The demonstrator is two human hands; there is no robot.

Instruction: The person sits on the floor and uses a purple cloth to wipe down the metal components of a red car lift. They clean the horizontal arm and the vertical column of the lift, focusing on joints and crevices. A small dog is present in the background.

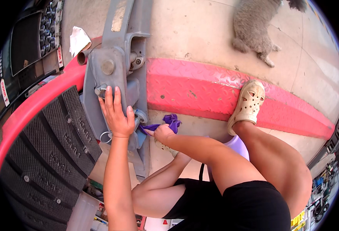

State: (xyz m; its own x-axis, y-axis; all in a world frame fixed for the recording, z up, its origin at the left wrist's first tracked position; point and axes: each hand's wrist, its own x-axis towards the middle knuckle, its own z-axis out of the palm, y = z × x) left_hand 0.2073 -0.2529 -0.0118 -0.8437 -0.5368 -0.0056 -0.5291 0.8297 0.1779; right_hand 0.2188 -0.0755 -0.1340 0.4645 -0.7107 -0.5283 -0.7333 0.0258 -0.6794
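My left hand lies with its fingers stretched out against a grey metal arm bracket, close to a pin with a ring. To its right, my right hand is closed around a purple cloth, part of which trails onto the bracket's lower edge. Beside the cloth a round metal fitting sticks out of the bracket. A second wire ring hangs on the bracket's left side, below my left hand.
A red tread-plate ramp runs right from the bracket, with my beige clog on it. On the left, a curved red bar borders black ribbed rubber pads. A grey furry dog lies beyond; a white cloth sits back left.
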